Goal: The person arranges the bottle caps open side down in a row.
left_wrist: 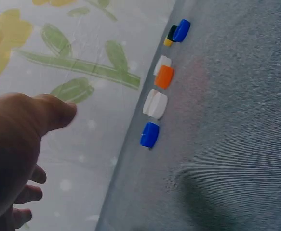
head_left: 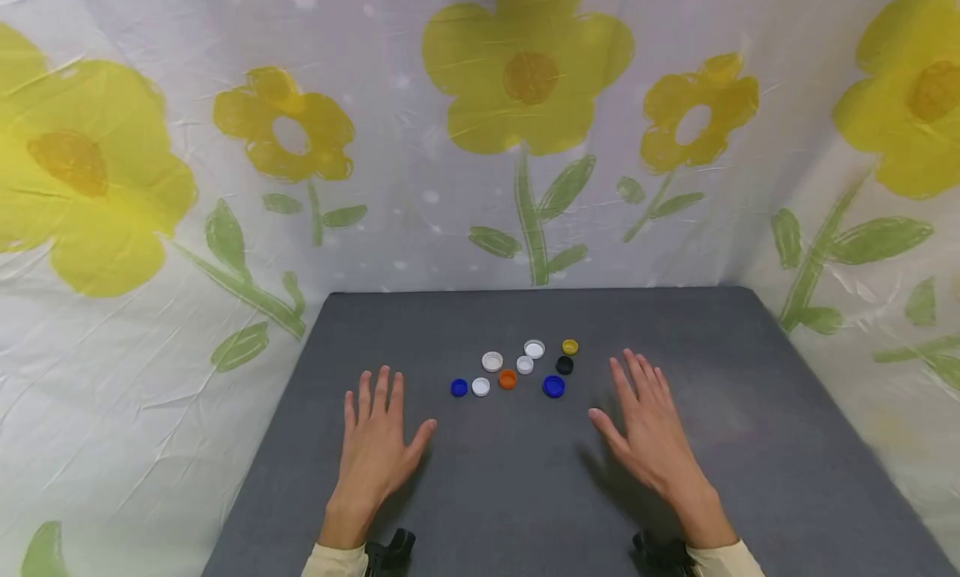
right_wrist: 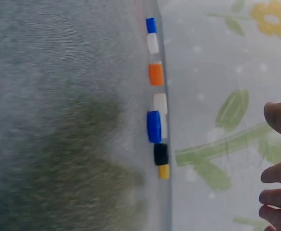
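Several bottle caps lie loosely grouped on the grey table. The left hand, fingers straight and thumb spread, is to the left of the group, nearest a small blue cap with a white cap beside it. An orange cap sits mid-group, with white caps behind it, among them a larger one. To the right are a bigger blue cap, a black cap and a yellow cap. Right of these is the right hand, fingers extended. Neither hand holds or touches a cap.
The dark grey tabletop ends at a far edge behind the caps. A pale curtain printed with yellow flowers surrounds it at the back and sides. Dark devices are worn at both wrists.
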Demonstrator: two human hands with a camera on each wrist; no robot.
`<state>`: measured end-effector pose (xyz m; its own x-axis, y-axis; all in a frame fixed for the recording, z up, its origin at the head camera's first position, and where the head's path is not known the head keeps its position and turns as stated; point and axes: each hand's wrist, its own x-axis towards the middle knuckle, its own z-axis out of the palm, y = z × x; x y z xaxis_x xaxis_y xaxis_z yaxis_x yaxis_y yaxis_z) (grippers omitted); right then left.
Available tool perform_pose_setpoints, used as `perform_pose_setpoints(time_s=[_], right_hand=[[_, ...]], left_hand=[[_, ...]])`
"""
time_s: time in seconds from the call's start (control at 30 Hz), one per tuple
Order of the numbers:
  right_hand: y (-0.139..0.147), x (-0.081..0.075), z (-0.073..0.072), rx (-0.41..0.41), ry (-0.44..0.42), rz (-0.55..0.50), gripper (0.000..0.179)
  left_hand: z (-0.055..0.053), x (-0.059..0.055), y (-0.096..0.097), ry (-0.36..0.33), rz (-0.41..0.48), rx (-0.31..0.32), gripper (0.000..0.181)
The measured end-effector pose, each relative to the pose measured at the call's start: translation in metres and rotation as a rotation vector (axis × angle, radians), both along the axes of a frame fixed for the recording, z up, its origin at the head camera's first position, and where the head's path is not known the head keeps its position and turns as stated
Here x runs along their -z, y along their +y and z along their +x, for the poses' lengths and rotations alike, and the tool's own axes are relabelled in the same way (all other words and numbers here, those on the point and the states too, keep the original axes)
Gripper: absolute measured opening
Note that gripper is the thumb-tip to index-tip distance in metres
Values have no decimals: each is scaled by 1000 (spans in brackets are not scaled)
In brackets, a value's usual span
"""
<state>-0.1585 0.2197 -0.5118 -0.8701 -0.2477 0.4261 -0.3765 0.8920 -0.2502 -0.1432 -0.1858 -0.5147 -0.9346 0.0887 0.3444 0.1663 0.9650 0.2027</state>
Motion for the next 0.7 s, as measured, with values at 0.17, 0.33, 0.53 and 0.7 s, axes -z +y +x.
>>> perform_pose_setpoints(time_s=[0.17,0.33,0.53,0.7], right_hand=[[-7,-11,-8,-66,51,18,82],[-16,-25,-17,-113,72,54,84],[-34,-43,-28,-170,25,75,83],[-52,-56,-37,-217,-11,104,81]], left_hand=[[-3,-9,0,8,-4,39,93],[-7,-18,0,23,-16,76,96],[-13,-33,-1,51,-37,104,96],[-18,-43,-1,28,-46,125,96]])
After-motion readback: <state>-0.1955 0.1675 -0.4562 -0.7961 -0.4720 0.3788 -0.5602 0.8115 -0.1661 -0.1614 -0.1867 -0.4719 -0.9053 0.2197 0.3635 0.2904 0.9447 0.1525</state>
